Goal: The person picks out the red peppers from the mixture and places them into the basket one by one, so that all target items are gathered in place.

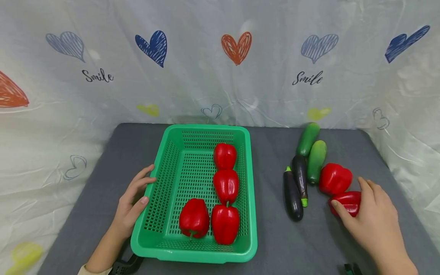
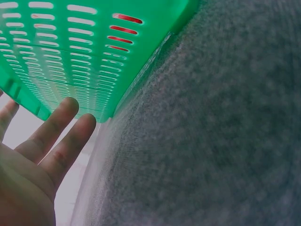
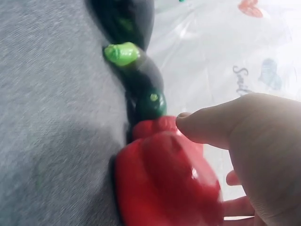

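Observation:
My left hand (image 1: 132, 206) rests its fingers on the left rim of a green plastic basket (image 1: 194, 254); in the left wrist view its fingers (image 2: 70, 141) are extended beside the slotted wall. Several red bell peppers (image 1: 225, 186) lie inside, along the right side and near end. At the table's right, my right hand (image 1: 378, 217) spreads over a red bell pepper (image 1: 348, 202), thumb at its left end and fingers by its far right side. In the right wrist view the pepper (image 3: 160, 183) lies on the cloth below the thumb; some fingertips are hidden behind it.
Another red pepper (image 1: 335, 178) lies just behind the right hand's one. Two dark eggplants (image 1: 292, 196) and two green cucumbers (image 1: 317, 160) lie to its left. A grey cloth (image 1: 271, 244) covers the table; a white curtain (image 1: 192, 84) with printed hearts hangs behind.

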Available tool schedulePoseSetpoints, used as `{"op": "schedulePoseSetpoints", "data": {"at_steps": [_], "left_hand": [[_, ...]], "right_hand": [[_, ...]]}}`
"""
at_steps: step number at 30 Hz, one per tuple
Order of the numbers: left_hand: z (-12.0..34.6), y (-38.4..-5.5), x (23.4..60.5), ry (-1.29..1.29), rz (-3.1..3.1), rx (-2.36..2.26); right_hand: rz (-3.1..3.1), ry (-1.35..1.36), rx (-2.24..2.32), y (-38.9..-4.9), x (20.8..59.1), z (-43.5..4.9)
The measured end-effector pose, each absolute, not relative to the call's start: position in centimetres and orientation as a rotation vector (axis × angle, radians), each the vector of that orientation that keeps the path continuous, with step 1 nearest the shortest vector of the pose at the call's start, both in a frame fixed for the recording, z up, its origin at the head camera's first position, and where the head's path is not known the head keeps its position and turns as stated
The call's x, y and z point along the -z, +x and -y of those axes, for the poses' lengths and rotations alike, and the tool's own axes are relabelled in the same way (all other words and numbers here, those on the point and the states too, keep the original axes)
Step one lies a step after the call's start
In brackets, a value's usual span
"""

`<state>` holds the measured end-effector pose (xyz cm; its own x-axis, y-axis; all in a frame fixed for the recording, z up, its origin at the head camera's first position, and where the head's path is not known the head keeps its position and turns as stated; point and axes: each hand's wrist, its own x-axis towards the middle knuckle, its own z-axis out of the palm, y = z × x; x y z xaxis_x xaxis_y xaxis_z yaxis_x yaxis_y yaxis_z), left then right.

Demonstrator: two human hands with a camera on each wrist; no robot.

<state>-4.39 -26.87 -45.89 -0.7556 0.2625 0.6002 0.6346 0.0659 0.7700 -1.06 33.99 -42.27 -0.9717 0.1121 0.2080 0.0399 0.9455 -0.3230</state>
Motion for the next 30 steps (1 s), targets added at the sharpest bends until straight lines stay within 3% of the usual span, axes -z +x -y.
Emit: {"op": "schedulePoseSetpoints", "data": {"at_steps": [15, 30], "left_hand": [[26.8, -4.4, 45.8, -0.89, 2.056, 1.742], [27.0, -4.3, 45.8, -0.893, 2.046, 1.74]], "right_hand": [[2.957, -0.34, -0.501, 1.3, 43.2, -34.9], [2.947, -0.157, -0.615, 1.8, 44.1, -35.2]]}}
